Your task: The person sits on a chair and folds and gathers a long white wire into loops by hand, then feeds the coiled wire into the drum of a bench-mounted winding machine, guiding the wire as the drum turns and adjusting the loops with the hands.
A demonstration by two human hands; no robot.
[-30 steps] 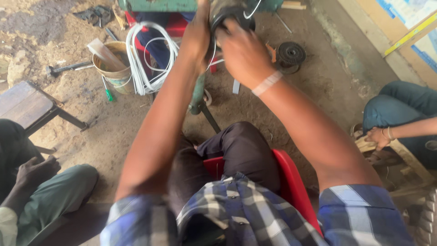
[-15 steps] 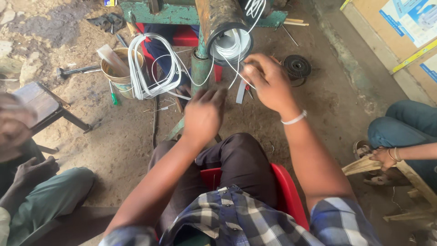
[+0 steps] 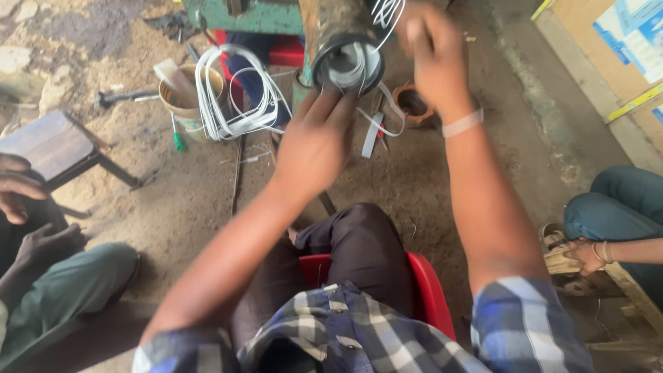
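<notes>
A rusty metal cylinder (image 3: 335,27) lies at top centre, its open end stuffed with white strips (image 3: 352,62). My left hand (image 3: 314,141) reaches up beneath that open end, fingers spread and touching the strips at the rim. My right hand (image 3: 431,55) is raised beside the cylinder, blurred, and seems to pinch white strips that run off the top of the view. A loose white strip (image 3: 373,131) hangs down between the two hands. I sit on a red plastic chair (image 3: 428,283).
A coil of white strips (image 3: 228,97) leans on a bucket (image 3: 183,100) at the left. A small wooden stool (image 3: 52,141) stands further left. One person's hands (image 3: 27,228) sit at the left edge, another person's hand (image 3: 587,255) at the right. Dirt floor all around.
The view has tilted down and closer. My left hand rose from the floor area to the cylinder's open end. My right hand lifted up beside the cylinder.
</notes>
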